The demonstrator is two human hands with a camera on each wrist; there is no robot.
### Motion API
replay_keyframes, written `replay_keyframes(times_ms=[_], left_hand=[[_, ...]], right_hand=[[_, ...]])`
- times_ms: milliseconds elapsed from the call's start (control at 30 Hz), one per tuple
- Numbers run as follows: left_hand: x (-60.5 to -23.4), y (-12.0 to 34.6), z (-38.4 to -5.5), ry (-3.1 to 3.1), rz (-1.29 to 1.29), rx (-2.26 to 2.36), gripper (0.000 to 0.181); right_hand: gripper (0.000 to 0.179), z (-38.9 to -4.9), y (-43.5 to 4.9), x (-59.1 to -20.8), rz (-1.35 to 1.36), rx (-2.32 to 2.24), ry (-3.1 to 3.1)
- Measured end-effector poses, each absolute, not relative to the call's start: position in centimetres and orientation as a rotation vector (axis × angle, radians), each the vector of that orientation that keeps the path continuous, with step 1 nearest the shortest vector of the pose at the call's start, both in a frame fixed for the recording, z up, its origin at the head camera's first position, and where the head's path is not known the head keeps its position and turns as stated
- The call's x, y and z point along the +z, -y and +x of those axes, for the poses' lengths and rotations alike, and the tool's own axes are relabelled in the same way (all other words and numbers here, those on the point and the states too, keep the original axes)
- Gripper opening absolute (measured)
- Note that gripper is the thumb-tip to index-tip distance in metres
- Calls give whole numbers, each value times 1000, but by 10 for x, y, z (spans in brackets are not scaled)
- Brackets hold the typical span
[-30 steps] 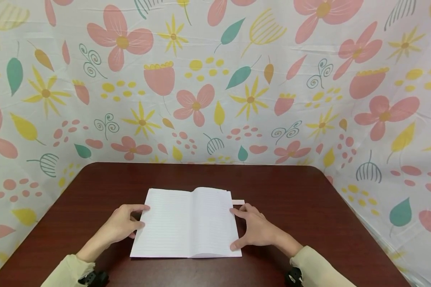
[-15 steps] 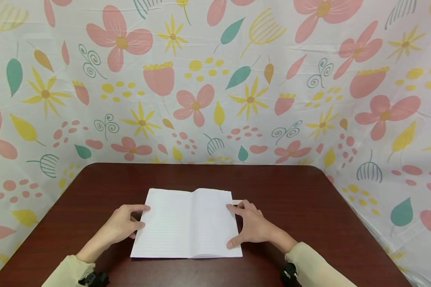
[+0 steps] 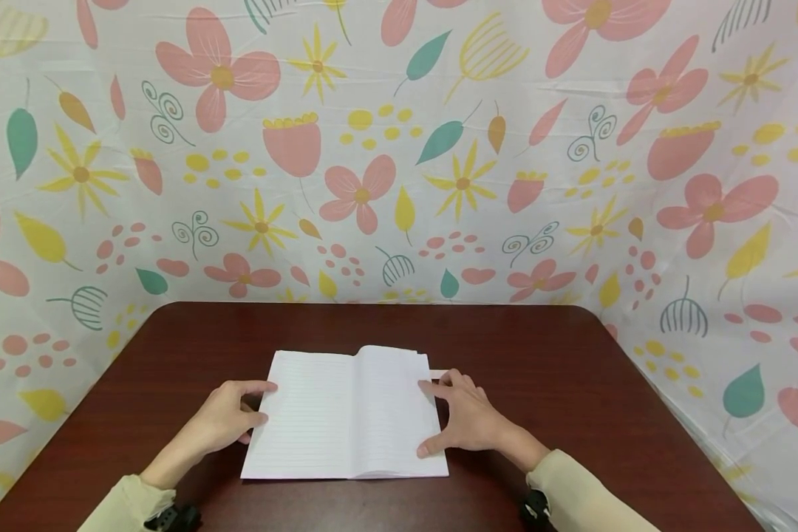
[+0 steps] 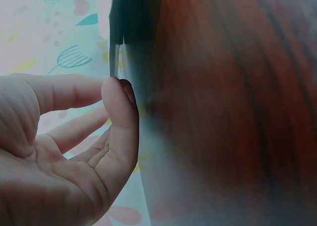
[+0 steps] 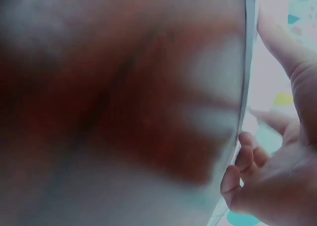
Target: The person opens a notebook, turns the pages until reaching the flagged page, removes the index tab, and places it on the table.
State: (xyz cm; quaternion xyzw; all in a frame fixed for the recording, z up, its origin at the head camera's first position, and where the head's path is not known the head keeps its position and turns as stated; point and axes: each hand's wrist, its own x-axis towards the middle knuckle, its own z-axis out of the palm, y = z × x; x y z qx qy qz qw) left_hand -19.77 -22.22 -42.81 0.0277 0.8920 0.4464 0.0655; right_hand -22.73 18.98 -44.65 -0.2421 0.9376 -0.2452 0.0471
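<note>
An open notebook (image 3: 312,421) with blank ruled pages lies on the dark wooden table, its right-hand page bulging up near the spine. My left hand (image 3: 222,415) holds its left edge, index finger and thumb apart along the margin. In the left wrist view that hand (image 4: 84,137) has its fingertips right at the notebook's edge (image 4: 116,57). On the other side, my right hand (image 3: 468,417) grips the right edge, thumb and index finger on the page. The right wrist view shows its curled fingers (image 5: 242,156) at the edge, the thumb on the far side.
A narrow white strip (image 3: 439,374) sticks out from the notebook's upper right side, partly behind the right hand. The brown table (image 3: 505,340) has rounded far corners. A flower-patterned cloth (image 3: 399,148) hangs behind and around it. Both wrists carry black devices (image 3: 173,516).
The right hand has slid a little left, bringing its thumb and index finger farther onto the page and covering more of the white strip. The left hand stays at its edge.
</note>
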Motion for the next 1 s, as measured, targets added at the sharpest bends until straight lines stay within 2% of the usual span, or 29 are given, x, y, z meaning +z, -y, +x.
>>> replay_keyframes(times_ms=[167, 533, 800, 1000], left_hand=[[-427, 222, -198, -2689, 78, 1342, 46], [-428, 222, -198, -2690, 77, 1329, 46], [-428, 222, -199, -2695, 78, 1328, 47], [-427, 222, -199, -2697, 74, 1331, 46]], right_hand=[[122, -224, -186, -447, -637, -747, -2898], [107, -233, -181, -446, -664, -828, -2817], [86, -243, -180, -439, -523, -1090, -2643], [80, -246, -177, -434, -536, -1238, -2528]])
